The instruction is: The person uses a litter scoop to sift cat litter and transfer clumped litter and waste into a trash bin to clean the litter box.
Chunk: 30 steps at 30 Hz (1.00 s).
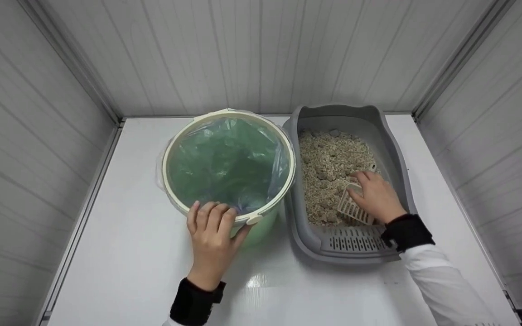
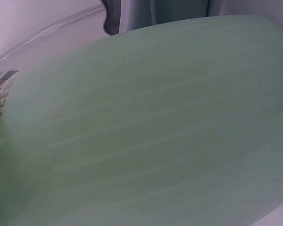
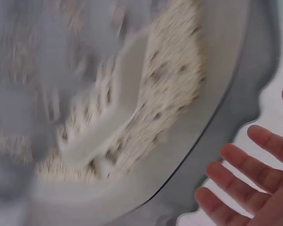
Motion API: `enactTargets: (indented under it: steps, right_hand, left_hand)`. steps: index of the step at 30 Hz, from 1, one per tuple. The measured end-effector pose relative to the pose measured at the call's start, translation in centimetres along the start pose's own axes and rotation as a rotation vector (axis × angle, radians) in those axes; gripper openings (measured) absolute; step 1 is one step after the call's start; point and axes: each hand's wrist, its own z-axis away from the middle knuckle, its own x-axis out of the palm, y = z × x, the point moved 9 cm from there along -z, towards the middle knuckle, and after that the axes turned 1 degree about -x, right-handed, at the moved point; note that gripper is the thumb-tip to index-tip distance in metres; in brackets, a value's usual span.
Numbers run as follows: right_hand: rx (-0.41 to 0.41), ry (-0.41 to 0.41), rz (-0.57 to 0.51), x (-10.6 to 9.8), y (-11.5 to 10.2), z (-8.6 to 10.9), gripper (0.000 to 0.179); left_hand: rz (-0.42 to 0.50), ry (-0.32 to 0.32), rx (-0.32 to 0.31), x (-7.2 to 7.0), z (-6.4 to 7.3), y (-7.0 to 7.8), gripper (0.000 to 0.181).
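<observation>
My left hand grips the near rim of a round green bin, fingers over the edge and thumb on the outside. A thin clear plastic bag lines the bin and folds over its pale rim. To the right, my right hand hovers over a pale slotted litter scoop, fingers spread and relaxed. In the right wrist view, which is blurred, the scoop lies on the litter, apart from the fingers. Part of the scoop is hidden under my hand in the head view.
A grey litter box holds tan pellet litter with several darker clumps. Its raised wall stands close beside the bin. Both rest on a white table, enclosed by grey panels at the back and sides.
</observation>
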Motion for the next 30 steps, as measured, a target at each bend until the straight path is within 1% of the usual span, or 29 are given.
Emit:
enactTargets:
  steps: [5, 7, 9, 12, 16, 17, 19, 21, 23, 25, 27, 30]
  right_hand:
    - [-0.081, -0.022, 0.194, -0.2, 2.1, -3.2, 0.037]
    - [-0.106, -0.048, 0.267, 0.0, 2.9, -4.1, 0.032]
    - [-0.122, -0.076, 0.326, 0.4, 3.6, -4.7, 0.033]
    - [-0.160, -0.090, 0.390, 1.0, 4.3, -5.4, 0.037]
    - [-0.247, -0.042, 0.454, 1.6, 4.7, -5.7, 0.045]
    - [-0.263, -0.031, 0.471, 1.8, 4.8, -5.7, 0.045]
    - [-0.278, -0.025, 0.509, 2.3, 5.1, -5.8, 0.050]
    - [-0.281, -0.024, 0.538, 2.7, 5.2, -5.8, 0.049]
    - [-0.281, -0.015, 0.561, 3.1, 5.2, -6.0, 0.038]
    - [-0.262, -0.005, 0.567, 3.5, 5.3, -6.1, 0.031]
    - [-0.218, -0.025, 0.560, 3.9, 5.6, -6.2, 0.027]
    - [-0.130, -0.097, 0.569, 4.8, 6.3, -6.1, 0.029]
  left_hand:
    - [0.007, -0.028, -0.009, 0.0, 0.0, -0.1, 0.037]
    - [0.014, -0.037, -0.013, 0.0, 0.0, -0.1, 0.037]
    - [0.021, -0.042, -0.015, 0.1, 0.0, -0.1, 0.037]
    - [0.029, -0.043, -0.015, 0.0, 0.0, -0.1, 0.036]
    - [0.030, -0.041, -0.014, -0.1, -0.1, 0.0, 0.035]
    - [0.030, -0.040, -0.015, -0.1, 0.0, 0.0, 0.035]
    - [0.030, -0.041, -0.019, -0.1, 0.0, 0.0, 0.035]
    - [0.031, -0.042, -0.025, -0.1, 0.0, -0.1, 0.035]
    - [0.031, -0.043, -0.031, -0.1, 0.1, -0.1, 0.035]
    - [0.031, -0.044, -0.036, -0.1, 0.1, -0.1, 0.035]
    - [0.034, -0.045, -0.038, 0.0, 0.1, -0.2, 0.035]
    - [0.040, -0.044, -0.038, 0.0, 0.0, -0.2, 0.034]
